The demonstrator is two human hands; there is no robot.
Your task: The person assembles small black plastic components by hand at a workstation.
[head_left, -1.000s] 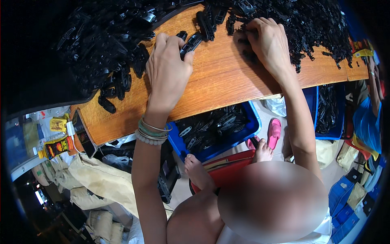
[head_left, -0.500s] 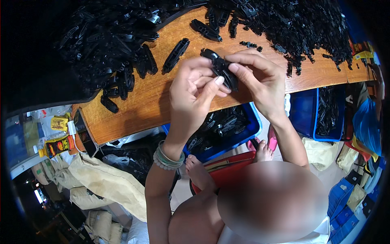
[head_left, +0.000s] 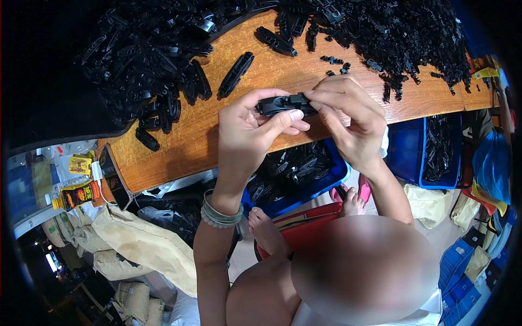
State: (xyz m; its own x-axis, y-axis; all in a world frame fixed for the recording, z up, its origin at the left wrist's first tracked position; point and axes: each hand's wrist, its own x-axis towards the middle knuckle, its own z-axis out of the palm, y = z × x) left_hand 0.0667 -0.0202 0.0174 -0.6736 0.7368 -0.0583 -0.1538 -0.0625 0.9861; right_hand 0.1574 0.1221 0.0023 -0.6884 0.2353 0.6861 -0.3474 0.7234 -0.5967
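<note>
Above the table's near edge, my left hand (head_left: pixel 244 133) grips a long black plastic part (head_left: pixel 280 104), its thumb along the near side and its fingers beneath. The part lies roughly level, with a raised block near its right end. My right hand (head_left: pixel 354 119) is closed in a pinch at that right end; whether a separate small piece sits between its fingertips is hidden. Just beyond my hands, a similar oval black part (head_left: pixel 236 75) rests on the wooden table (head_left: pixel 190 146). A few small black clips (head_left: pixel 333 60) lie past my right hand.
Larger black parts (head_left: pixel 147 60) are heaped at the far left, small black pieces (head_left: pixel 402 38) at the far right. Below the table edge stand a blue bin (head_left: pixel 341 176) of black parts and another blue bin (head_left: pixel 405 144) rightward. Cream sacks (head_left: pixel 141 233) lie at the lower left.
The held black part has turned from steeply slanted to nearly level. My left hand has shifted slightly left, and my right hand has stayed pinched at the part's right side.
</note>
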